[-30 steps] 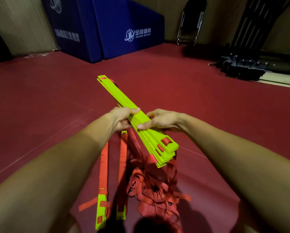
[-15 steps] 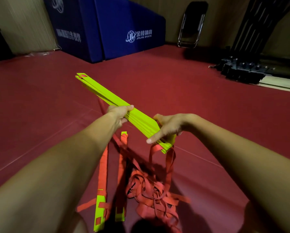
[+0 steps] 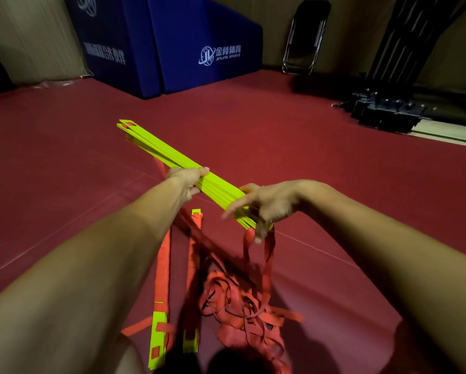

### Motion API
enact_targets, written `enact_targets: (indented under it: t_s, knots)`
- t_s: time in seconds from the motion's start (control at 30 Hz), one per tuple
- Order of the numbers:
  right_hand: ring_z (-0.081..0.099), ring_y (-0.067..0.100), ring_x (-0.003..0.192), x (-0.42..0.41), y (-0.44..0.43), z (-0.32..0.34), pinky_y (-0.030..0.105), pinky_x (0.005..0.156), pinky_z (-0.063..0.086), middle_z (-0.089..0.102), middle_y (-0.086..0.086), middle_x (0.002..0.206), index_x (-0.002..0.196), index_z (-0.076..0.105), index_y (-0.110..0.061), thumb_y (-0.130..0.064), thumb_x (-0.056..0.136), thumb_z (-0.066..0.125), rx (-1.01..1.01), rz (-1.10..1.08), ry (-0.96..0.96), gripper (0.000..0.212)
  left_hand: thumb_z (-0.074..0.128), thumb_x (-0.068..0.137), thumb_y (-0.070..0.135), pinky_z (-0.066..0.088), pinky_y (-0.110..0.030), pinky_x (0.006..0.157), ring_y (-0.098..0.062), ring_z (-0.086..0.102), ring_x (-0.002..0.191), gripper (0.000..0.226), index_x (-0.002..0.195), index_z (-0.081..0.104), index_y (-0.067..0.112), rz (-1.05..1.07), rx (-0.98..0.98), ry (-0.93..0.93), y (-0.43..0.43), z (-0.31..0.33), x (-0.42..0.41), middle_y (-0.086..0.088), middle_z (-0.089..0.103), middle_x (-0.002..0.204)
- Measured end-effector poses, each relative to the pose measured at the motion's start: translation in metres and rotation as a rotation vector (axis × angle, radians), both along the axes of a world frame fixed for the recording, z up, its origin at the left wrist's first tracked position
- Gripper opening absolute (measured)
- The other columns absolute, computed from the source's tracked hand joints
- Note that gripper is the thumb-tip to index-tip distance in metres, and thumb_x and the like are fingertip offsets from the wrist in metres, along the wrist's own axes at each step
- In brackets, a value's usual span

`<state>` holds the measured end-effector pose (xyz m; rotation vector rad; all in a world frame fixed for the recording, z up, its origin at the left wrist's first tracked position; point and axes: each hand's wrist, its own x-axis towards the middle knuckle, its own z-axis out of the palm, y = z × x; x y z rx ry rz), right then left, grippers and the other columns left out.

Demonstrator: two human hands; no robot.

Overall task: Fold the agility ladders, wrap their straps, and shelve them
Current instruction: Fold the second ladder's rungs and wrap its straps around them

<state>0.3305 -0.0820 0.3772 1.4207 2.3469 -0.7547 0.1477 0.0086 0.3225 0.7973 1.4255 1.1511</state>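
A stack of yellow-green ladder rungs (image 3: 159, 149) is held level above the red floor, its far end pointing up-left. My left hand (image 3: 186, 180) grips the stack near its middle. My right hand (image 3: 266, 209) holds the near end, fingers curled around it, forefinger stretched out and blurred. Orange straps (image 3: 268, 249) hang from that end down into a tangled orange pile (image 3: 240, 303) on the floor. Two strap-wrapped ladder bundles (image 3: 163, 268) lie side by side below my left arm.
Blue padded mats (image 3: 177, 47) stand against the far wall. A folded black chair (image 3: 304, 39) leans at the back. Dark equipment (image 3: 382, 109) sits on the floor at the right. Red floor (image 3: 280, 147) stretches all around.
The rung stack has swung its far end to the left. My right hand slid from the stack's middle to its near end, where the straps hang. The left hand's grip stayed.
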Motion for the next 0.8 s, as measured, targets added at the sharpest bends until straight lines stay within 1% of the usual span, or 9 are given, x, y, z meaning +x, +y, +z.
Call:
enact_targets:
  t_s: [0.07,0.2,0.27,0.37,0.47,0.53,0.67,0.73,0.8]
  knots:
    - [0.045,0.028,0.125,-0.002,-0.001,-0.004,0.034,0.109,0.041,0.036,0.005,0.139,0.114,0.065,-0.051,-0.027,0.067,0.088,0.034,0.034,-0.064,0.057,0.074,0.088,0.004,0.056,-0.04,0.087,-0.011,0.059,0.063,0.02,0.089,0.055,0.01,0.004,-0.011,0.006,0.001,0.0,-0.002,-0.004,0.062,0.08]
    - [0.052,0.026,0.119,-0.003,0.003,-0.007,0.034,0.099,0.048,0.062,0.006,0.124,0.086,0.075,-0.041,-0.028,0.066,0.087,0.13,0.02,-0.017,0.027,0.073,0.089,0.006,0.055,-0.035,0.078,-0.008,0.058,0.059,0.025,0.102,0.053,0.013,0.009,-0.003,-0.006,0.003,0.001,-0.005,-0.002,0.061,0.079]
    - [0.05,0.025,0.122,0.0,0.006,-0.002,0.035,0.1,0.047,0.062,0.008,0.124,0.086,0.075,-0.037,-0.027,0.069,0.086,0.071,0.021,0.03,0.022,0.072,0.089,0.006,0.057,-0.03,0.071,-0.007,0.059,0.054,0.023,0.1,0.054,0.013,0.003,0.0,-0.001,0.002,0.002,-0.006,-0.002,0.06,0.079]
    - [0.055,0.019,0.113,0.006,0.004,0.006,0.031,0.1,0.045,0.063,0.011,0.121,0.087,0.076,-0.028,-0.021,0.072,0.086,-0.08,0.03,0.094,0.019,0.072,0.089,0.003,0.054,-0.022,0.043,-0.003,0.058,0.038,0.025,0.107,0.056,0.01,-0.005,0.006,0.001,-0.001,0.005,-0.008,-0.004,0.06,0.078]
    - [0.057,0.001,0.084,0.015,0.005,0.01,0.021,0.081,0.046,0.069,-0.007,0.085,0.087,0.075,-0.023,-0.018,0.074,0.085,-0.199,-0.005,-0.028,0.017,0.073,0.088,0.003,0.055,-0.026,0.048,-0.006,0.061,0.048,0.03,0.113,0.056,0.009,0.014,0.021,0.003,-0.001,0.007,-0.01,-0.006,0.063,0.083]
    - [0.056,-0.004,0.069,0.023,0.009,0.009,0.011,0.066,0.044,0.067,-0.014,0.076,0.095,0.076,-0.018,-0.018,0.075,0.084,-0.179,-0.035,-0.182,0.022,0.073,0.088,0.002,0.056,-0.025,0.046,-0.007,0.062,0.047,0.026,0.109,0.058,0.006,0.03,0.037,0.006,-0.001,0.009,-0.014,-0.006,0.062,0.081]
    - [0.059,0.012,0.092,0.038,0.018,-0.001,0.021,0.065,0.042,0.071,0.002,0.106,0.114,0.072,-0.011,-0.021,0.078,0.08,0.062,-0.096,-0.248,0.037,0.073,0.087,0.002,0.055,-0.024,0.045,-0.012,0.063,0.064,0.039,0.122,0.057,0.0,-0.003,0.05,0.007,-0.002,0.009,-0.019,-0.005,0.065,0.084]
    - [0.059,0.019,0.109,0.037,0.022,-0.007,0.022,0.077,0.045,0.064,0.006,0.125,0.131,0.061,-0.014,-0.015,0.08,0.078,0.102,-0.167,-0.143,0.053,0.072,0.088,0.001,0.056,-0.029,0.055,-0.012,0.062,0.066,0.024,0.106,0.057,0.006,-0.033,0.062,0.015,-0.005,0.01,-0.015,-0.005,0.064,0.083]
    - [0.057,0.025,0.12,0.033,0.023,-0.014,0.032,0.091,0.048,0.059,0.007,0.132,0.142,0.048,-0.015,-0.002,0.081,0.073,0.03,-0.219,0.019,0.067,0.072,0.088,0.0,0.056,-0.031,0.061,-0.013,0.063,0.069,0.024,0.089,0.05,0.011,-0.044,0.087,-0.01,-0.007,0.013,-0.009,-0.005,0.063,0.084]
